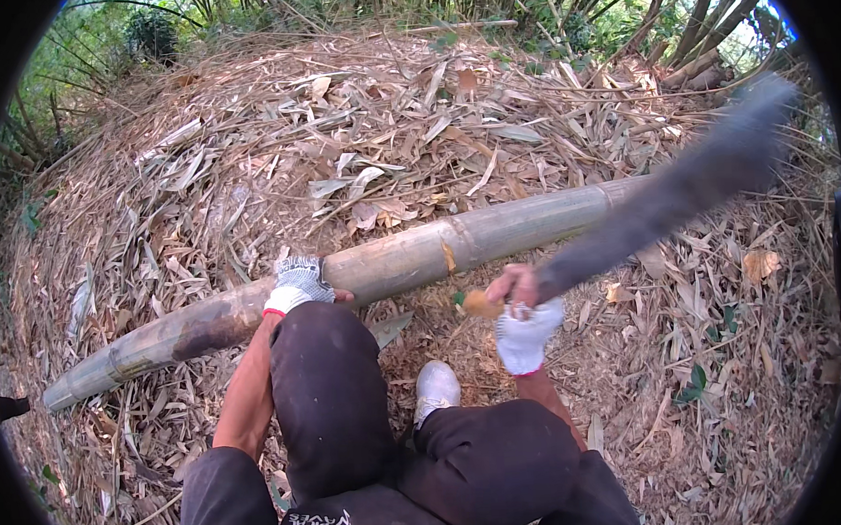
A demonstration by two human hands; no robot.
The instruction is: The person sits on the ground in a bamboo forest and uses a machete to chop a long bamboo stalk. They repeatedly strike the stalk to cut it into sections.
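Note:
A long thick bamboo pole point(411, 258) lies across the ground, running from lower left to upper right. My left hand point(297, 284), in a white work glove, presses down on top of the pole near its middle. In a white glove too, my right hand point(523, 319) grips the wooden handle of a long machete point(680, 190). The blade is raised and motion-blurred, pointing up and to the right above the pole. A small fresh notch point(448, 257) shows on the pole just right of my left hand.
Dry bamboo leaves and husks point(359, 134) cover the ground all around. My knees in dark trousers and a white shoe point(435, 388) are below the pole. Green bamboo stems point(682, 16) stand at the back.

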